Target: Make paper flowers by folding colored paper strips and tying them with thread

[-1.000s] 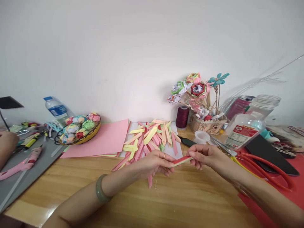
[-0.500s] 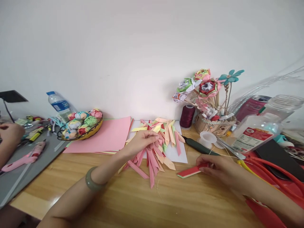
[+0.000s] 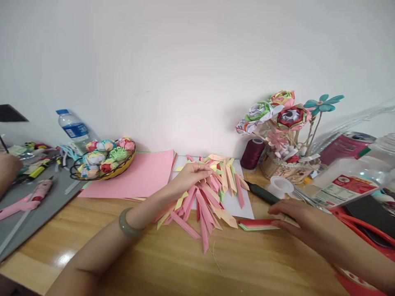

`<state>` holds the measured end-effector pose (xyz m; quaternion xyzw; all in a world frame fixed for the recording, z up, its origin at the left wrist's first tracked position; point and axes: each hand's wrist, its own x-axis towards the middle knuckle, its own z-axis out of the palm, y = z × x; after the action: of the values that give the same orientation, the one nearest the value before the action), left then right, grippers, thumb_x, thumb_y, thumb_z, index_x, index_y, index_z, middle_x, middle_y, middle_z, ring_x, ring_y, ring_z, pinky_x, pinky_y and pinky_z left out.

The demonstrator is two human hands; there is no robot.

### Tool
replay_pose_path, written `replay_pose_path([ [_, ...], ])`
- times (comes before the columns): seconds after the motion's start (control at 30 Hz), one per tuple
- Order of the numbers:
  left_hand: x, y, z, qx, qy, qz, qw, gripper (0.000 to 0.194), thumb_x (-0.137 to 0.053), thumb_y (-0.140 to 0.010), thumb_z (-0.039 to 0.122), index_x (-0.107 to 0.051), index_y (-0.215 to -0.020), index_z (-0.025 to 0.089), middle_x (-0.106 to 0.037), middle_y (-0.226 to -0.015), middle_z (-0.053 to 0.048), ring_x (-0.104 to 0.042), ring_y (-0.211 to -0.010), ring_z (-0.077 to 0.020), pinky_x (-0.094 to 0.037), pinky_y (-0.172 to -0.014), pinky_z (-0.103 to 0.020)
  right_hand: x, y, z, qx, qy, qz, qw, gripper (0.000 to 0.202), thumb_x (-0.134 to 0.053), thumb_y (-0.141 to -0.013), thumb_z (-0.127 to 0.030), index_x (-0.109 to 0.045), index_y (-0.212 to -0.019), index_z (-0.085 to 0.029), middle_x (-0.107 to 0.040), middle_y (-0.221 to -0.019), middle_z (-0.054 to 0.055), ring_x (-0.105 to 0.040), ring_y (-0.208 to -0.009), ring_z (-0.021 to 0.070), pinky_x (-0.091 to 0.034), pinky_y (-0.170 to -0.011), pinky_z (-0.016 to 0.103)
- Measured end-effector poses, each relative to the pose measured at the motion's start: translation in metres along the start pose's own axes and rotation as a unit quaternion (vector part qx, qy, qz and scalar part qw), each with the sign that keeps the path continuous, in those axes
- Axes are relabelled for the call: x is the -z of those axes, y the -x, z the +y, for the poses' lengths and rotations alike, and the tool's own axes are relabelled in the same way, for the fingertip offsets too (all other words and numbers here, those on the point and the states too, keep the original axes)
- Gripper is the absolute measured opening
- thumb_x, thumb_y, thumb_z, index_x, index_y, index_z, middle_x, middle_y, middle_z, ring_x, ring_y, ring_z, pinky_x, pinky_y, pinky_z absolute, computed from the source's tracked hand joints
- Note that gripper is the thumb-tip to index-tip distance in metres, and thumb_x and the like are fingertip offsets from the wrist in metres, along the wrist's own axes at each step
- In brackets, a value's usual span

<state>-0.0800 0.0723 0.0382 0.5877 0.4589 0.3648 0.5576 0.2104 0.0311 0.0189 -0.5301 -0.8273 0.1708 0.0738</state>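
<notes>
A pile of folded paper strips (image 3: pixel 205 211), pink, peach, yellow and green, fans out over a white sheet (image 3: pixel 247 209). Above the pile is my left hand (image 3: pixel 189 179), its thumb and fingertips pressed together; whatever they may hold is too small to make out. To the right, a small stack of folded red and green paper strips (image 3: pixel 257 224) lies on the wooden table (image 3: pixel 173 267). My right hand (image 3: pixel 298 218) is at the stack's right end with its fingers apart, and the thumb is close to or touching the stack.
Pink paper sheets (image 3: pixel 151 168) and a basket of paper flowers (image 3: pixel 106 160) are on the left. Beyond them lie a pink glue gun (image 3: pixel 31 199) and another person's hand (image 3: pixel 9 170). A thread spool (image 3: pixel 252 154), a flower pot (image 3: pixel 286 166), a plastic bottle (image 3: pixel 345 185) and red-handled scissors (image 3: pixel 367 228) crowd the right.
My right hand has loosened its fingers from the red and green strips, which now lie flat on the table. My left hand stays over the pile. The view has shifted slightly.
</notes>
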Motion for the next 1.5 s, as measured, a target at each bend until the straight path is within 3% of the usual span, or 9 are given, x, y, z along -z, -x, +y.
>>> replay_pose_path([
  [0.1,-0.001,-0.005,0.005,-0.008,0.036,-0.006,0.999,0.021,-0.055,-0.074,0.032,-0.063,-0.079,0.013,-0.060,-0.065,-0.002,-0.046,-0.048,-0.0052,-0.036,-0.048,-0.019,0.007,-0.010,-0.016,-0.002,-0.007,0.046,0.999,0.023,-0.044,-0.081,-0.038,-0.062,-0.086,-0.024,-0.065,-0.090,0.006,-0.058,-0.079,0.0228,-0.041,-0.067,0.033],
  [0.2,-0.005,-0.009,0.007,-0.016,0.069,-0.014,0.997,0.021,-0.057,-0.073,0.032,-0.064,-0.079,0.013,-0.059,-0.065,-0.002,-0.046,-0.050,-0.0053,-0.036,-0.047,-0.018,0.005,-0.027,-0.044,0.020,-0.014,0.042,0.999,0.021,-0.042,-0.083,-0.033,-0.060,-0.083,-0.024,-0.065,-0.084,0.003,-0.058,-0.073,0.0188,-0.040,-0.063,0.029],
  [0.33,-0.007,-0.010,0.003,-0.011,0.091,-0.026,0.995,0.020,-0.058,-0.072,0.032,-0.064,-0.079,0.014,-0.059,-0.065,-0.001,-0.047,-0.052,-0.0063,-0.034,-0.047,-0.019,-0.014,-0.049,-0.076,0.011,0.041,0.034,0.999,0.020,-0.038,-0.084,-0.027,-0.057,-0.077,-0.022,-0.064,-0.078,0.002,-0.057,-0.066,0.0154,-0.036,-0.056,0.025],
  [0.47,-0.003,-0.007,0.001,-0.005,0.092,-0.024,0.995,0.020,-0.057,-0.073,0.031,-0.064,-0.082,0.015,-0.057,-0.063,0.000,-0.046,-0.051,-0.0055,-0.034,-0.049,-0.019,-0.031,-0.062,-0.089,-0.014,0.070,0.048,0.996,0.016,-0.042,-0.080,-0.028,-0.055,-0.077,-0.020,-0.063,-0.083,0.004,-0.057,-0.070,0.0175,-0.030,-0.049,0.024],
  [0.73,-0.002,-0.006,0.000,0.000,0.085,-0.038,0.996,0.020,-0.058,-0.073,0.030,-0.066,-0.082,0.014,-0.057,-0.061,0.000,-0.049,-0.053,-0.0062,-0.035,-0.050,-0.019,-0.026,-0.067,-0.084,-0.036,0.080,0.028,0.996,0.020,-0.042,-0.078,-0.022,-0.057,-0.065,-0.021,-0.064,-0.077,0.001,-0.058,-0.069,0.0168,-0.024,-0.047,0.024],
  [0.93,-0.006,-0.001,0.003,0.010,0.063,-0.043,0.997,0.020,-0.057,-0.073,0.033,-0.065,-0.078,0.015,-0.062,-0.064,-0.002,-0.052,-0.056,-0.0075,-0.037,-0.053,-0.020,-0.026,-0.067,-0.084,-0.049,0.054,0.029,0.997,0.020,-0.044,-0.079,-0.033,-0.062,-0.075,-0.025,-0.066,-0.079,0.000,-0.058,-0.072,0.0179,-0.026,-0.050,0.024],
  [1.1,-0.006,0.000,0.003,0.003,0.068,-0.028,0.997,0.019,-0.058,-0.073,0.032,-0.065,-0.078,0.015,-0.061,-0.064,-0.001,-0.050,-0.055,-0.0066,-0.036,-0.053,-0.020,-0.031,-0.067,-0.084,-0.075,0.033,0.033,0.996,0.022,-0.043,-0.077,-0.027,-0.064,-0.071,-0.025,-0.066,-0.075,0.001,-0.057,-0.071,0.0189,-0.025,-0.050,0.024],
  [1.4,-0.006,0.001,0.005,0.002,0.024,-0.030,0.999,0.022,-0.057,-0.072,0.033,-0.064,-0.073,0.013,-0.063,-0.065,-0.004,-0.048,-0.052,-0.0074,-0.036,-0.050,-0.019,0.026,-0.057,-0.068,-0.062,-0.065,-0.023,0.996,0.021,-0.044,-0.074,-0.029,-0.058,-0.059,-0.021,-0.063,-0.057,0.000,-0.057,-0.055,0.0143,-0.034,-0.049,0.023],
  [1.5,-0.008,0.004,0.006,0.000,-0.002,-0.055,0.998,0.025,-0.057,-0.073,0.036,-0.065,-0.071,0.012,-0.064,-0.069,-0.006,-0.048,-0.054,-0.0076,-0.037,-0.052,-0.019,0.038,-0.050,-0.067,-0.061,-0.133,-0.006,0.989,0.019,-0.047,-0.072,-0.032,-0.055,-0.059,-0.021,-0.061,-0.057,-0.001,-0.053,-0.051,0.0129,-0.033,-0.047,0.023],
])
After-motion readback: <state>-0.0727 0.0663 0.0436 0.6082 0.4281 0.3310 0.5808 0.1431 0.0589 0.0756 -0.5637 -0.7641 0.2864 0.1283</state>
